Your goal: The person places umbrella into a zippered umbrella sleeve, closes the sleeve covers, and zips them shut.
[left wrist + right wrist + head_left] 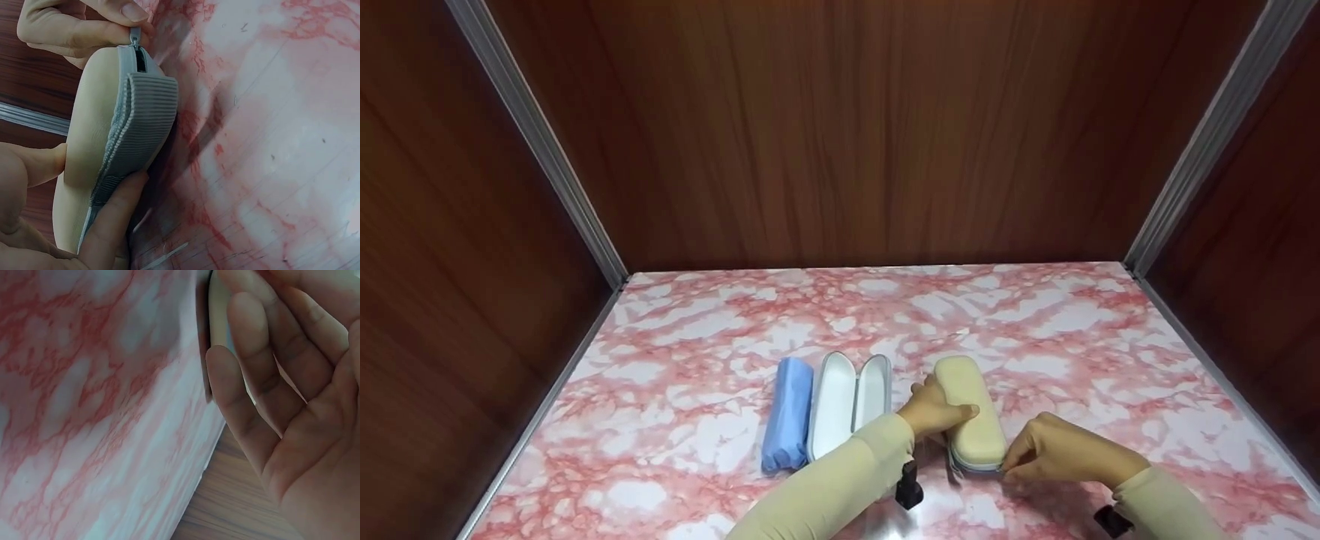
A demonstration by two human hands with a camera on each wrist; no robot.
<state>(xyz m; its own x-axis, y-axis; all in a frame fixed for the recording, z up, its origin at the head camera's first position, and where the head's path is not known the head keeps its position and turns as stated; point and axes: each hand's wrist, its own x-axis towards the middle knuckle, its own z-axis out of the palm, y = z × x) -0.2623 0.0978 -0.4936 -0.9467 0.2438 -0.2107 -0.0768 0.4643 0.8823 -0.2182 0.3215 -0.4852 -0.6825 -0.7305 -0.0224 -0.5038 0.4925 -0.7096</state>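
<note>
A cream zip-up glasses case stands on the marbled table, its grey ribbed strap showing at one end in the left wrist view. My left hand grips the case from its left side, thumb on the top shell. At the near right corner, my right hand pinches the small zipper pull between thumb and fingers. A short dark gap in the zip shows just below the pull. In the right wrist view the curled fingers hide most of the case.
Left of the cream case lies an open glasses case with a white lining. Beside that is a blue wrapped bundle. Brown wood-grain panels enclose the table at the back and both sides.
</note>
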